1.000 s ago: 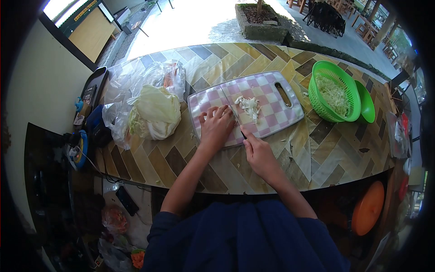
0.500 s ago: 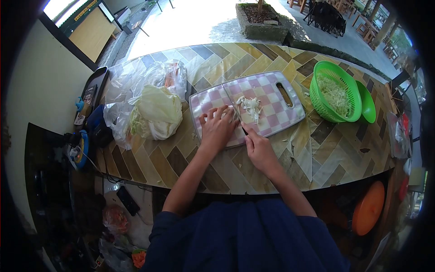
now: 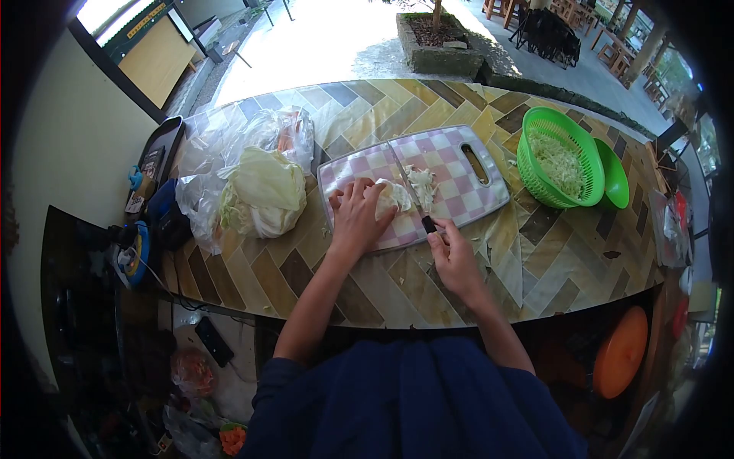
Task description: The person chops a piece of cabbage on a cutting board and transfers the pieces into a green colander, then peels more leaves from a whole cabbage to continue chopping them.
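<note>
Black-handled metal knife, seen in the head view, is long and thin, and it is over the pink-and-white checked cutting board. Its long line runs on a slant. The handle is at the end near the person, and the tip points away and a bit to the left, near the far edge of the board. I can't tell if the blade touches the board.

The right hand is closed around the black handle. The left hand has bent fingers, and it holds a white leafy piece on the board, left of the blade. Little white shreds lie in a small heap to the right of the blade.

The board lies flat on the brown and cream tiled-pattern table, and its hand hole is at the right end. Left of the board sits a big pale green leafy head, beside crinkly clear plastic bags. To the right is a bright green plastic basket with pale shreds inside. A green bowl is just beside it.
</note>
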The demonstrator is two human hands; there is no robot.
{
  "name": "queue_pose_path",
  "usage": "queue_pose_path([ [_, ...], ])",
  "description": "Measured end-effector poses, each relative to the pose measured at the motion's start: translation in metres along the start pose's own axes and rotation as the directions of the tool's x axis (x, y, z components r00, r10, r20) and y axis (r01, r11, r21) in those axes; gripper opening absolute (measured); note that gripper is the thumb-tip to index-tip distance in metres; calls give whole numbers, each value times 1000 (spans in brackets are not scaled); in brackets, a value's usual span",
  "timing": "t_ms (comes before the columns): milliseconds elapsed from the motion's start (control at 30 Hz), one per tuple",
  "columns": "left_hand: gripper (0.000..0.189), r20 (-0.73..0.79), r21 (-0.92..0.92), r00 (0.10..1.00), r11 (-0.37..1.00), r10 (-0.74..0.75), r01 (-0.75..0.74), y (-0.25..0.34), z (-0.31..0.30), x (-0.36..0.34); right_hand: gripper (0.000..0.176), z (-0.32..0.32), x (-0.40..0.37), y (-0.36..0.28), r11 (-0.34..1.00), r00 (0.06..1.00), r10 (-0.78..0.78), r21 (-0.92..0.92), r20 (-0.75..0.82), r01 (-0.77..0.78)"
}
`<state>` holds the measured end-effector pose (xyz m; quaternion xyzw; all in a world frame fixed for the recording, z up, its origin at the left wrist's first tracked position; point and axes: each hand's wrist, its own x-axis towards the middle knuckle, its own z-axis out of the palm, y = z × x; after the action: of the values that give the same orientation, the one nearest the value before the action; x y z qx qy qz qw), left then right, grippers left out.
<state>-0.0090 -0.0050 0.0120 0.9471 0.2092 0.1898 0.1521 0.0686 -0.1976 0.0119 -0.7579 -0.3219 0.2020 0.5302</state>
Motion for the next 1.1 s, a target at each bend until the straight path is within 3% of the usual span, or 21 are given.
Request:
queue_pose_path([
  [267,29,-30,61,985,984,172,-170,3,18,-1,31,-3,-3,-14,980,995,81,-185,66,-68],
  [367,25,-33,115,972,967,231,-226,0,23,-2,34,-6,-2,-12,946,995,9,-324,102,25],
  [567,24,-52,129,964,959,262,-253,-1,25,-5,36,-4,-4,-7,915,991,-86,-386,107,121],
  [767,22,-52,126,966,961,255,-247,1,25,-4,38,0,-3,-9,895,993,-23,-440,119,74],
  [967,26,-21,82,976,974,216,-213,1,23,-3,37,-7,3,-8,885,990,-82,-448,118,127],
  [1100,30,9,98,976,971,219,-219,-3,19,-1,34,-19,12,-20,971,992,2,-237,126,28],
])
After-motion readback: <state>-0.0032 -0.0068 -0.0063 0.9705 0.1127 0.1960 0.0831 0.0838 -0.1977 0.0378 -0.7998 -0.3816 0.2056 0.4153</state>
